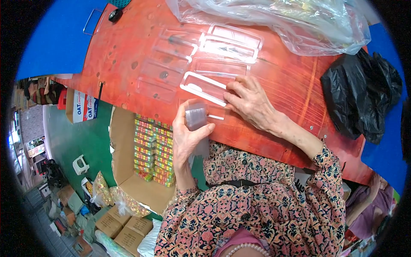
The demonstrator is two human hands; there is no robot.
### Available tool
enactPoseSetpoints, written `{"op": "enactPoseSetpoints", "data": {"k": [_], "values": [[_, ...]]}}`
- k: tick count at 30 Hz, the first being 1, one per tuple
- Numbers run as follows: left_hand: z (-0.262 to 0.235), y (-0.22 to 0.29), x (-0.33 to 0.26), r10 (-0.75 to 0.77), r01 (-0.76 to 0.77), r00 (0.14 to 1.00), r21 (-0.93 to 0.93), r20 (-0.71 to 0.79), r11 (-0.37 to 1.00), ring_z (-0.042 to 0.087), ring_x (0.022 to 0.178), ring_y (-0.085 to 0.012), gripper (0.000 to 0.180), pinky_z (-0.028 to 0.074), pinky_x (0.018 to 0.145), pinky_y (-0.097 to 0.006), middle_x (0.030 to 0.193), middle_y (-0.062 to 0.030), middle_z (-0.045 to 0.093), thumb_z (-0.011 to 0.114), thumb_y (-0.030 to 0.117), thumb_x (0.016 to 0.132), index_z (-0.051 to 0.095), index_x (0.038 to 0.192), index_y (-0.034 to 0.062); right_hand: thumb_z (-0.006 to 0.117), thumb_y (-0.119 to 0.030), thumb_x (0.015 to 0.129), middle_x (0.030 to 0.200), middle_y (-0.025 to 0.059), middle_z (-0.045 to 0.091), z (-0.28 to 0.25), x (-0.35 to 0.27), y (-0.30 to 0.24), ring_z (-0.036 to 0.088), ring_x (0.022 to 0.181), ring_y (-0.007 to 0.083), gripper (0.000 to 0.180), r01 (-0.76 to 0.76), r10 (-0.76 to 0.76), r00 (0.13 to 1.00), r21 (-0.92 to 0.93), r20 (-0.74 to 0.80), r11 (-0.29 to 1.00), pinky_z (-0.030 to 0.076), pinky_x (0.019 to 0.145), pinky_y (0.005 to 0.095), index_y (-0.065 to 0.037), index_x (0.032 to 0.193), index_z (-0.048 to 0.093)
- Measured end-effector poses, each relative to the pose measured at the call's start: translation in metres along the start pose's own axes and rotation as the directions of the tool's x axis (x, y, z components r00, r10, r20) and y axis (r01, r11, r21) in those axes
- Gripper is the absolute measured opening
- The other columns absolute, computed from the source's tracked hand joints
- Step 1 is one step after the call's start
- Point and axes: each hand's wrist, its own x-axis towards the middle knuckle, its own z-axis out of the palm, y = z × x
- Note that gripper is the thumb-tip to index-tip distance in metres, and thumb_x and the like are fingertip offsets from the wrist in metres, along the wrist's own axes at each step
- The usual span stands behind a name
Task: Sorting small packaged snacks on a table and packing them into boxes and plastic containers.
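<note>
My left hand (183, 139) is wrapped round a stack of clear plastic trays (196, 117) at the near edge of the red table. To its right, my right hand (253, 103) has its fingers bent and closed at the right end of a clear rectangular plastic tray (198, 88), which lies on the tabletop. Beyond it, several more clear trays (229, 46) lie side by side in rows, some catching bright glare. They are so see-through that their exact edges are hard to make out.
A large clear plastic bag (299, 25) covers the far right of the red table (115, 73). A black plastic bag (359, 94) sits at the right. Below left stands an open cardboard box (124, 162) with rows of small colourful packs (154, 150). Another person's arm (364, 201) shows lower right.
</note>
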Motion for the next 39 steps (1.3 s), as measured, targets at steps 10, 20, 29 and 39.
{"op": "enactPoseSetpoints", "data": {"k": [10, 20, 29, 39], "values": [[-0.002, 0.000, -0.006, 0.003, -0.010, 0.999, -0.137, -0.048, 0.990, 0.058, 0.081, -0.0124, 0.066, 0.048, 0.072, -0.026, 0.096, -0.0098, 0.061, 0.075, 0.008, 0.061, 0.044, 0.119, 0.0031, 0.060, -0.008, 0.068, 0.080, 0.0083, 0.049, -0.007, 0.005, 0.034, 0.047, 0.080, 0.0237, 0.011, -0.059, 0.026, 0.992, -0.264, -0.127, 0.963, 0.041, 0.073, 0.0350, -0.003, 0.076, 0.055], [-0.006, -0.003, -0.008, 0.027, -0.042, 0.997, -0.212, -0.071, 0.976, 0.059, 0.077, -0.0126, 0.064, 0.048, 0.070, -0.026, 0.096, -0.0106, 0.061, 0.074, 0.008, 0.063, 0.045, 0.119, 0.0026, 0.060, -0.008, 0.069, 0.075, 0.0084, 0.048, -0.007, 0.005, 0.026, 0.047, 0.075, 0.0229, 0.009, -0.070, 0.045, 0.995, -0.297, -0.090, 0.952, 0.042, 0.069, 0.0333, -0.003, 0.074, 0.055], [0.005, 0.001, 0.004, -0.032, 0.025, 0.999, -0.225, -0.030, 0.974, 0.058, 0.079, -0.0121, 0.061, 0.046, 0.074, -0.026, 0.096, -0.0096, 0.062, 0.073, 0.008, 0.064, 0.045, 0.118, 0.0008, 0.059, -0.009, 0.068, 0.076, 0.0091, 0.050, -0.006, 0.007, 0.024, 0.048, 0.077, 0.0234, 0.009, -0.151, 0.128, 0.982, -0.176, -0.136, 0.973, 0.042, 0.070, 0.0346, -0.003, 0.072, 0.055], [0.011, 0.011, 0.018, 0.006, -0.005, 1.000, -0.183, 0.006, 0.983, 0.057, 0.078, -0.0115, 0.062, 0.046, 0.074, -0.026, 0.099, -0.0112, 0.062, 0.073, 0.009, 0.063, 0.045, 0.117, -0.0007, 0.052, -0.005, 0.070, 0.085, 0.0098, 0.051, -0.007, 0.006, 0.030, 0.049, 0.082, 0.0250, 0.010, -0.099, 0.088, 0.992, -0.135, -0.086, 0.986, 0.044, 0.071, 0.0352, -0.002, 0.079, 0.055]]}}
